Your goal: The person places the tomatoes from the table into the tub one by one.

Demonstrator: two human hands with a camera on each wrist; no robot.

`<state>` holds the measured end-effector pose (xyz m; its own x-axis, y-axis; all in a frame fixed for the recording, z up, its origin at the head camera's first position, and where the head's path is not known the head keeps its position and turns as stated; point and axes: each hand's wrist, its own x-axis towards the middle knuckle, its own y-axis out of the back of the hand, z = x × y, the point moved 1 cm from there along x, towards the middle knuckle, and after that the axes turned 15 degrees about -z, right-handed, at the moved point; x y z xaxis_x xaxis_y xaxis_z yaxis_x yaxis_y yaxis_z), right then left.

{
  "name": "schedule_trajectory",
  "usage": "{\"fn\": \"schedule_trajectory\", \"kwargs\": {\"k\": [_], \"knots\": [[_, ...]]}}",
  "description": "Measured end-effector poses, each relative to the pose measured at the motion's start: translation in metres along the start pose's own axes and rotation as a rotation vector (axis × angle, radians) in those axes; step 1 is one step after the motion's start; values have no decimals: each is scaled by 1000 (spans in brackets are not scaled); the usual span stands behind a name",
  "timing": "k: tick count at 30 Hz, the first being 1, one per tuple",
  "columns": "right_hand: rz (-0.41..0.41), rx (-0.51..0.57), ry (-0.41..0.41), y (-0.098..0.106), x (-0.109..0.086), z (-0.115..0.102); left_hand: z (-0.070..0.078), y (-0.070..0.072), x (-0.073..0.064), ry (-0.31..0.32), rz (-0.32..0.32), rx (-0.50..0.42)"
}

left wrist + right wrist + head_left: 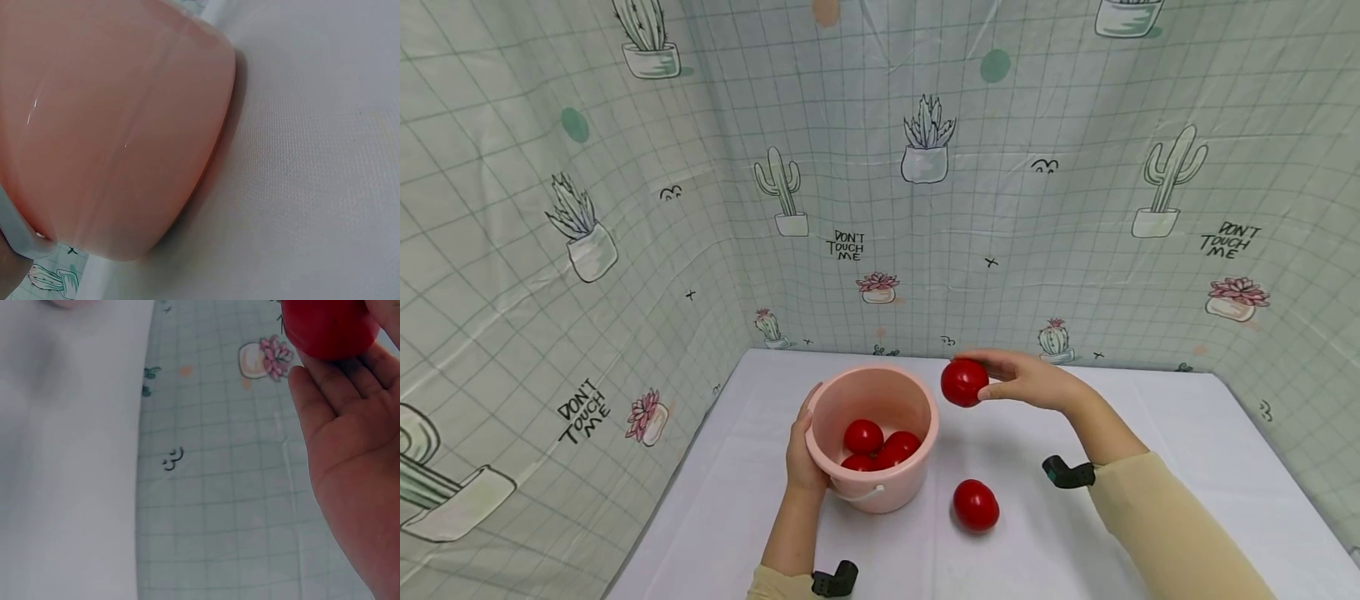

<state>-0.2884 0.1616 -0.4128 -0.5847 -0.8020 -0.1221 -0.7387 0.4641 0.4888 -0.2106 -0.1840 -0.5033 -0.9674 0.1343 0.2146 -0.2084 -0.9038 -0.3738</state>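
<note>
Though aloft, tomato (964,382) within grip (1022,379).

Left hand (805,454) low, fingers curled round a rim, forearm reaching straight forward. Right hand (1026,379) raised higher, fingers and thumb in a pinching grip, arm extended forward and bent inward at the wrist.

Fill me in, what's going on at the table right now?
A person is working at a white table. The left hand holds the side of a pink plastic bucket, which stands on the table with several red tomatoes inside. The right hand has a grip on another round red tomato, held in the air just right of the bucket's rim. One more loose red tomato lies on the table beside the bucket.
</note>
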Motion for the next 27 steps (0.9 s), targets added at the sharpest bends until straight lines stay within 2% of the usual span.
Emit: {"fn": "schedule_trajectory", "kwargs": {"k": [9, 18, 23, 27], "knots": [[-66, -47, -53, 5, 26, -31, -1, 0, 0, -2, 5, 12], [-253, -51, 37, 5, 56, -46, 1, -1, -2, -4, 9, 7], [-364, -27, 43, 3, 73, -55, 0, -1, 0, -4, 19, 11], [-416, -48, 34, 1, 85, -63, 0, -1, 0, -5, 18, 8]]}}
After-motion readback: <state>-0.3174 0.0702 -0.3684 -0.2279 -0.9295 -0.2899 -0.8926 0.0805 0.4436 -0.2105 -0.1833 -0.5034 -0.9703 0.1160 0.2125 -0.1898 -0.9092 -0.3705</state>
